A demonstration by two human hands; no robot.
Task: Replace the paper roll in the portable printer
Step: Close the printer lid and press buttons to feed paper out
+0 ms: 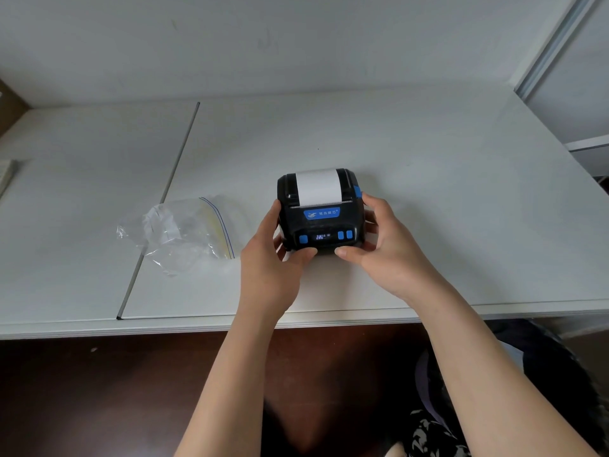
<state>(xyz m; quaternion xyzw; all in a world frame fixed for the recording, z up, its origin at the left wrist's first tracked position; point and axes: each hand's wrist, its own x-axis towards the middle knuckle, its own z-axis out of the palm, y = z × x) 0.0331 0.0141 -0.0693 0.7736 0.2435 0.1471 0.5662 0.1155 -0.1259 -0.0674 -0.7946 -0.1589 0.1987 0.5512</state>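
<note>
Soft, even light on my desk (428,179); faint shadows; edges bow at three o'clock; my forearms blur slightly.

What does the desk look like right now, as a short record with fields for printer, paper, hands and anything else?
printer: black with blue buttons, on the white table, lid closed, small display lit
paper: white strip over the printer's top
left hand: grips the printer's left side, thumb at its front edge
right hand: grips its right side, thumb at its front edge
other: clear zip bag to the printer's left, apart from it
</note>
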